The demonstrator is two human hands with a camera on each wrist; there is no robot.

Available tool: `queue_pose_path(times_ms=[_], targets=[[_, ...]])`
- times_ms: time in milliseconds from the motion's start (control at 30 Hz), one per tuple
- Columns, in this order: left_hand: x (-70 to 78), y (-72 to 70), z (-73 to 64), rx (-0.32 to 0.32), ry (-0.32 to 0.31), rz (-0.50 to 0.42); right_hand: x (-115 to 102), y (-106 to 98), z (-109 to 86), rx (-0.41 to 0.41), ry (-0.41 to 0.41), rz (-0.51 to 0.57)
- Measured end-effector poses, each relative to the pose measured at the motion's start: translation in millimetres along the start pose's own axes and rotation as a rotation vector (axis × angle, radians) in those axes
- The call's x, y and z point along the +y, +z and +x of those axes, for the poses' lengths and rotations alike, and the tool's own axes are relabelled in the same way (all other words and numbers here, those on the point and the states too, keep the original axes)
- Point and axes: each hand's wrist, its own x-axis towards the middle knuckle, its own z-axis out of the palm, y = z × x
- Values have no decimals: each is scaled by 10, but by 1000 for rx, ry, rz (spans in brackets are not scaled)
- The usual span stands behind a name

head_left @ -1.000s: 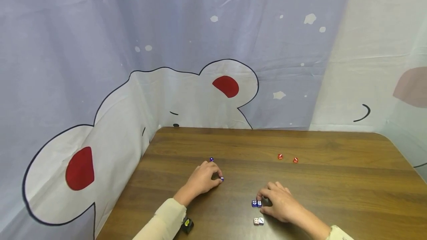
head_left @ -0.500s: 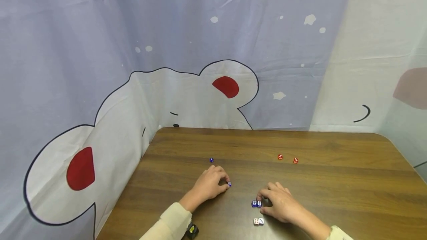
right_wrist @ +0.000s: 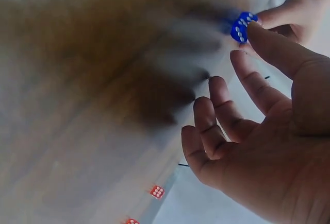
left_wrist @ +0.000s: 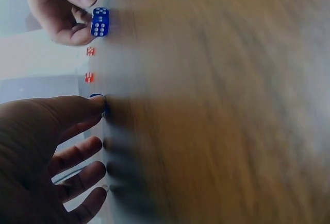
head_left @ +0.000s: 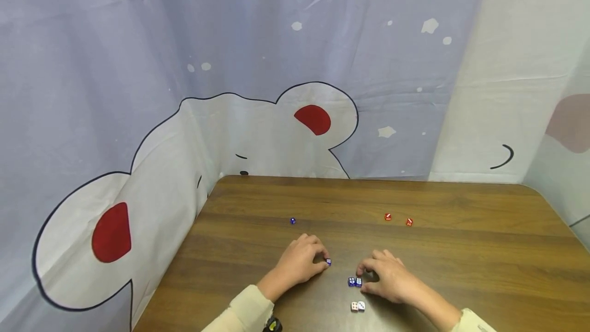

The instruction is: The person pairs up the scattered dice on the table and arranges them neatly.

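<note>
My left hand (head_left: 300, 260) pinches a blue die (head_left: 329, 262) between thumb and fingertip, low over the wooden table (head_left: 461, 250). In the left wrist view its thumb covers most of that die (left_wrist: 96, 97), while the other fingers spread apart. Two blue dice (head_left: 355, 282) sit side by side on the table. Around the right-hand one, my right hand (head_left: 386, 275) has its thumb and index fingertip on opposite sides, with a small gap showing at the fingertips. In the right wrist view the thumb overlaps blue dice (right_wrist: 242, 28).
Two white dice (head_left: 357, 306) stand together nearer the table's front. A lone blue die (head_left: 292, 221) lies farther back on the left, and two red dice (head_left: 398, 219) lie back right. Behind the table hangs a printed curtain (head_left: 258, 40).
My left hand has come right and toward the front with its blue die, nearing the blue pair and uncovering the lone die behind. My right hand has stayed nearly in place, its fingertips slightly looser.
</note>
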Motion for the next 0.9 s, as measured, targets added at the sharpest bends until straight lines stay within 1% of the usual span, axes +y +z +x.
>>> queue_pose_path(times_ms=[200,333,467,700,800,900], targets=[[88,21,14,-2,10,4,25,-131,121,5,15,27],[141,46,34,-3,21,21,37,-215,249,23,5,56],[191,54,48,-1,24,34,63,-252,396,35,-8,79],[272,79,79,6,43,40,137,-214,783,65,-37,145],[294,91,94,4,47,48,163,-181,962,58,-57,154],[309,95,106,5,52,53,171,-148,1122,29,-70,164]])
